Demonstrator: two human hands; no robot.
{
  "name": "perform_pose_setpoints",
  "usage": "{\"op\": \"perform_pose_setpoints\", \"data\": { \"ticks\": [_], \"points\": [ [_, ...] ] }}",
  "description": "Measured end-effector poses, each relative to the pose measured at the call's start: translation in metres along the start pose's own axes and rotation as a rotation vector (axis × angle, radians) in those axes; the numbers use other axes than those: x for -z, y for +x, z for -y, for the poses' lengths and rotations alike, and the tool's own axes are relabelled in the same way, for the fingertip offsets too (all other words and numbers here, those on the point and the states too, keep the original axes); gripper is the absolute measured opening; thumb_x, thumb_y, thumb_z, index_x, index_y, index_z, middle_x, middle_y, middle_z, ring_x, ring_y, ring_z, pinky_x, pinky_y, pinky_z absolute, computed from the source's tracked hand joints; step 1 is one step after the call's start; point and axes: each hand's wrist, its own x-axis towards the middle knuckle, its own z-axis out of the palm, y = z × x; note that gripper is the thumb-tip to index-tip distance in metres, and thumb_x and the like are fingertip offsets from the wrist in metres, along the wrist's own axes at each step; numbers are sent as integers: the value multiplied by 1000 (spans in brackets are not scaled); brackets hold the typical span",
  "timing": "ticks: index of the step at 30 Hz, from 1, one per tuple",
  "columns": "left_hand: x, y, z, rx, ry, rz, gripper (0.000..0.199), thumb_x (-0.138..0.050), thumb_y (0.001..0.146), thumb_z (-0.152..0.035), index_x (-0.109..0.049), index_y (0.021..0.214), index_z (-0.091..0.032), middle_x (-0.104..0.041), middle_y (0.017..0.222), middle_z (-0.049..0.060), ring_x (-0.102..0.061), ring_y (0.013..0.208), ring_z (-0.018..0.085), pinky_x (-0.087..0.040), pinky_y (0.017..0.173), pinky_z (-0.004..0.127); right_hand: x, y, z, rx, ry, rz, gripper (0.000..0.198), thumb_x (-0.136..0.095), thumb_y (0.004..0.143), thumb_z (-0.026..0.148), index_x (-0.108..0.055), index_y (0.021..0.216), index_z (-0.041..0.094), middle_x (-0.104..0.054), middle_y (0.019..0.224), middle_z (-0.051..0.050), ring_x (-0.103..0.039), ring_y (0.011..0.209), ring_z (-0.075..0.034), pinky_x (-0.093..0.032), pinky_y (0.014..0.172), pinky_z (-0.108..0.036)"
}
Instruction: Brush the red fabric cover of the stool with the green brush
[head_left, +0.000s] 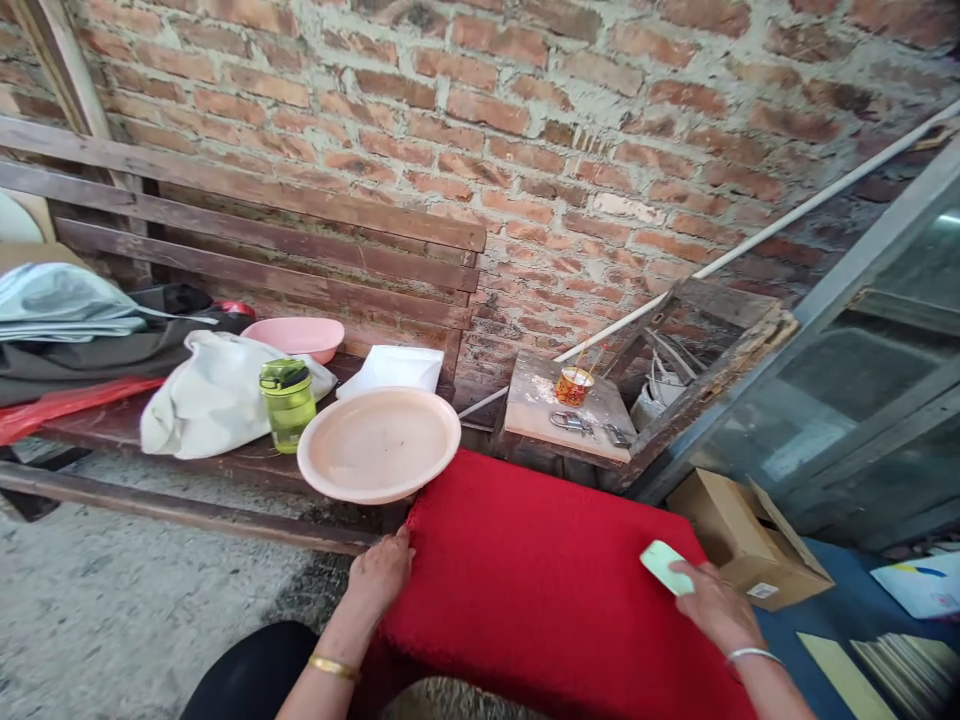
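Observation:
A red cloth (540,570) covers a table in front of me. At its left edge, my left hand (382,570) is closed, with its fingers on the cloth's rim. My right hand (709,600) grips a pale green flat block with rounded corners (666,567), held at the right part of the red cloth. What kind of thing the block is cannot be made out. Just beyond my left hand, a shallow pale pink basin (379,447) rests at the corner between the bench and the cloth.
The wooden bench (225,465) on the left bears a green bottle (288,410), a white bag (214,395) and a pink bowl (300,337). A small stand (525,415) at the back holds a patterned cup (573,388) and a padlock (568,421). A cardboard box (739,540) sits at right.

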Motion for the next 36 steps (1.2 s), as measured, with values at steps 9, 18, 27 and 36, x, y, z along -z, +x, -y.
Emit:
{"op": "perform_pose_setpoints", "data": {
  "ticks": [9, 18, 27, 36],
  "points": [
    [5, -1, 1, -3, 4, 43, 47, -29, 102, -29, -46, 142, -11, -64, 133, 20, -63, 122, 25, -47, 101, 39, -59, -82, -136, -326, 146, -141, 40, -47, 83, 35, -70, 112, 48, -67, 75, -5, -70, 100, -42, -47, 91, -57],
    [-4, 6, 2, -19, 9, -13, 48, -28, 102, -26, -45, 145, -10, -67, 131, 20, -64, 122, 24, -47, 100, 36, -38, -64, -66, -281, 318, -258, 46, -51, 81, 42, -69, 124, 42, -72, 97, -16, -66, 109, -42, -50, 95, -58],
    [21, -8, -2, 74, -122, 63, 44, -32, 101, -32, -65, 121, -11, -71, 124, 19, -66, 118, 26, -50, 98, 37, -48, -76, 164, 349, 394, 197, 43, -60, 73, 35, -72, 113, 26, -62, 109, -6, -62, 103, -22, -47, 94, -31],
    [20, -5, 0, 54, -138, 70, 43, -33, 100, -27, -65, 122, -10, -71, 124, 19, -66, 120, 25, -49, 99, 35, -37, -85, 268, 640, 157, 292, 46, -60, 66, 18, -74, 108, 31, -62, 108, -5, -60, 103, -23, -42, 91, -31]
  ]
}}
